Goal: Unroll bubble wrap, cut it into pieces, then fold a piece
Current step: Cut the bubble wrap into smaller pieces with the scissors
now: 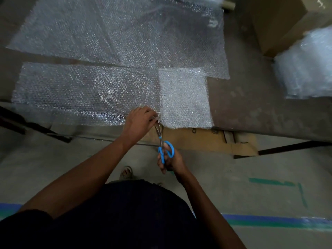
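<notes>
My left hand (142, 119) pinches the near edge of the wrap (75, 94) at the middle of the frame, at the table (251, 105) edge, while my right hand (169, 161), just below it, grips the blue scissors (164, 144) with the blades parted at that edge. A cut piece (185, 99) lies just right of my left hand, a larger sheet (116, 33) fills the upper left, and a roll (307, 65) sits at the right edge beside a box (278, 20).
</notes>
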